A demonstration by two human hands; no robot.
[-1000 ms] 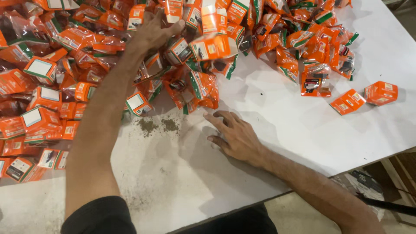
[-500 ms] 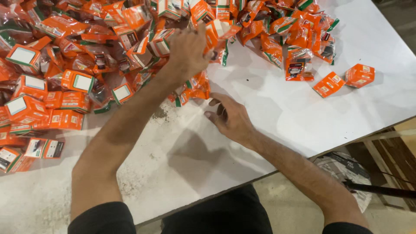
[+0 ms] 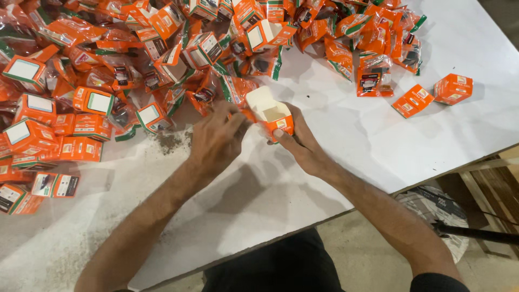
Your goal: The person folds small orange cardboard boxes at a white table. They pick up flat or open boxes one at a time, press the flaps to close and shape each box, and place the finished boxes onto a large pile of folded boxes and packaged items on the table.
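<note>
Small orange carton (image 3: 272, 114), flap open and mouth facing up, clamped in the right hand (image 3: 300, 141) above the white worktop (image 3: 346, 157); left hand (image 3: 216, 138) pinches its left edge (heap of packets (image 3: 135, 65) just beyond).

So 1 second back the left hand (image 3: 216, 141) was reaching deep into the orange pile (image 3: 135, 65) and the right hand (image 3: 300, 143) lay flat on the white table (image 3: 351, 146). Now both have met at the pile's edge, gripping 1 small orange box (image 3: 270, 112) with its flap open.
</note>
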